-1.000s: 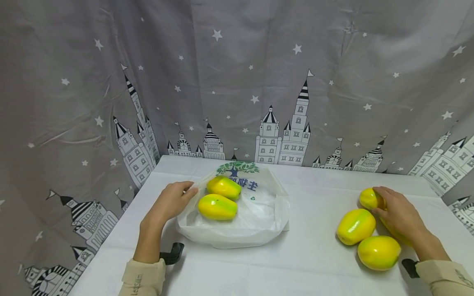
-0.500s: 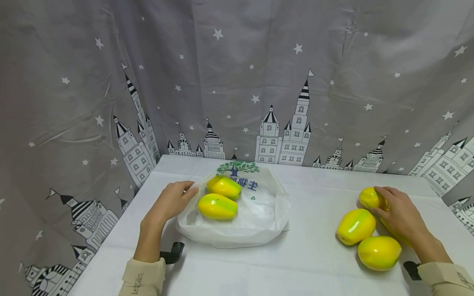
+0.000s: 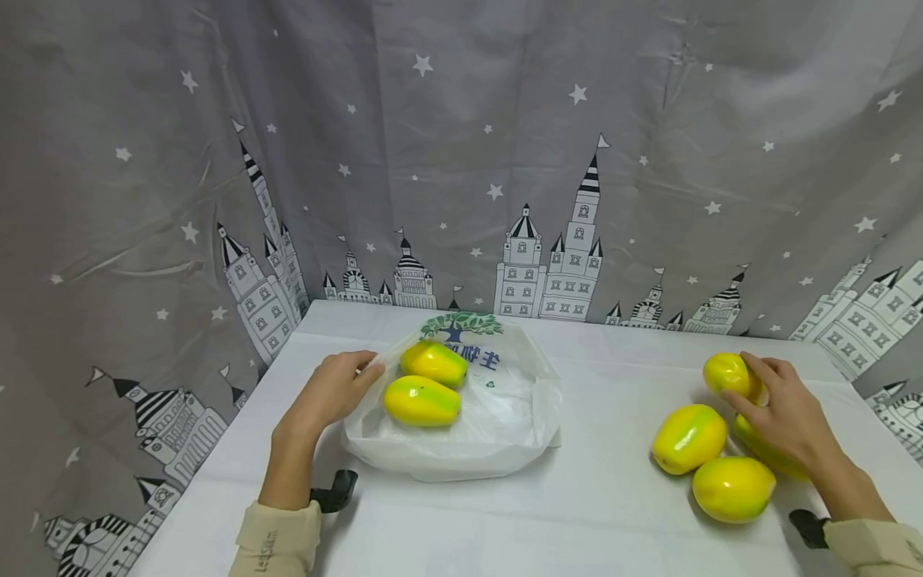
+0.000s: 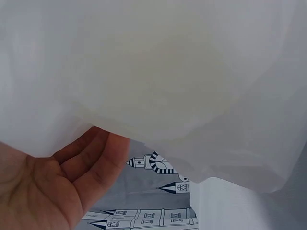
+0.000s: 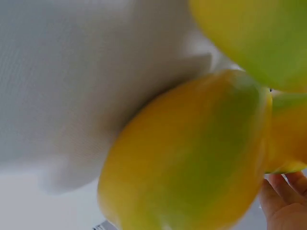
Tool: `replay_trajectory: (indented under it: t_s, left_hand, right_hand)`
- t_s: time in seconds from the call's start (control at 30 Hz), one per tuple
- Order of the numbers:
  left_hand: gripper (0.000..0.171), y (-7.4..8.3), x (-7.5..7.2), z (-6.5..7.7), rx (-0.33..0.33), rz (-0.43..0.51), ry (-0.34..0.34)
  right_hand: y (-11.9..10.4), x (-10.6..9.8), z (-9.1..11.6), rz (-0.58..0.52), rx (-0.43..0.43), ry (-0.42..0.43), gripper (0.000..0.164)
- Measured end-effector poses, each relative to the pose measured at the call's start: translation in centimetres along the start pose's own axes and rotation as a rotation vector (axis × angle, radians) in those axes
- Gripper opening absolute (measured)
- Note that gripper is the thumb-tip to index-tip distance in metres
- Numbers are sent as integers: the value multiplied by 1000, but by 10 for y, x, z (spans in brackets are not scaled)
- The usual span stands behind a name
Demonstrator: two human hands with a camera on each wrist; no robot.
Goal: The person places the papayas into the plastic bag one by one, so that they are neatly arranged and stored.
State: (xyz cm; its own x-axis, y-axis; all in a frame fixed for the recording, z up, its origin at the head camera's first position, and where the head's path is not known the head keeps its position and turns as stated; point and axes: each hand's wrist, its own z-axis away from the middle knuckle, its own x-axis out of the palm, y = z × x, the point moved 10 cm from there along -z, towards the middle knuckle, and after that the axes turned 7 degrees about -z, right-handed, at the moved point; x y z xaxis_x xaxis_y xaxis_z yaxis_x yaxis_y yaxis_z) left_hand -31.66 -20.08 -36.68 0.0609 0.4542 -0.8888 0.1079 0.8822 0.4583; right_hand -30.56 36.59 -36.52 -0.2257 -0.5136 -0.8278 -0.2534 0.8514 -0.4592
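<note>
An opened white plastic bag (image 3: 497, 417) with a printed tree lies at the middle of the table, two yellow-green papayas (image 3: 421, 401) inside it. My left hand (image 3: 335, 390) holds the bag's left rim; in the left wrist view its fingers (image 4: 103, 160) go behind the plastic, their tips hidden. On the right, my right hand (image 3: 786, 409) grips a papaya (image 3: 723, 373) by its side, slightly raised. Below it lie three more, a left papaya (image 3: 690, 438), a front papaya (image 3: 734, 490) and one partly under the wrist (image 3: 767, 449). In the right wrist view a papaya (image 5: 182, 158) fills the middle.
A white cloth (image 3: 606, 513) covers the table. Behind and to the left hangs a grey curtain (image 3: 461, 160) printed with castles and stars. Each wrist carries a black camera mount (image 3: 335, 491).
My right hand has lifted the far papaya a little up from the table, apart from the others. The left hand and the bag stay in place.
</note>
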Motion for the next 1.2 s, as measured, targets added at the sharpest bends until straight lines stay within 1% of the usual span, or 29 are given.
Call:
replay_trajectory:
  t_s: [0.2, 0.37, 0.5, 0.57, 0.73, 0.8, 0.97, 1.1, 1.2]
  left_hand:
    - [47, 1, -1, 1, -5, 11, 5]
    - [47, 3, -1, 1, 7, 11, 7]
    - [46, 5, 0, 0, 16, 11, 5]
    - [47, 4, 0, 0, 13, 8, 2]
    - [48, 2, 0, 0, 1, -1, -2]
    - [48, 1, 0, 0, 3, -3, -2]
    - [48, 1, 0, 1, 11, -5, 4]
    - [48, 1, -1, 1, 9, 1, 3]
    - [48, 1, -1, 1, 7, 7, 2]
  right_hand:
    - [-14, -9, 2, -15, -32, 39, 68]
    - [-27, -20, 6, -26, -59, 88, 65]
    - [-40, -23, 11, -15, -68, 80, 64]
    - [-51, -23, 14, -4, -94, 68, 64]
    - [-91, -18, 20, 14, -212, 46, 62]
    - [-106, -14, 21, 15, -237, 30, 62]
    - [-135, -7, 26, 11, -287, 0, 60]
    - [-156, -9, 30, 21, -351, 11, 60]
    - [-170, -10, 33, 37, -380, 22, 60]
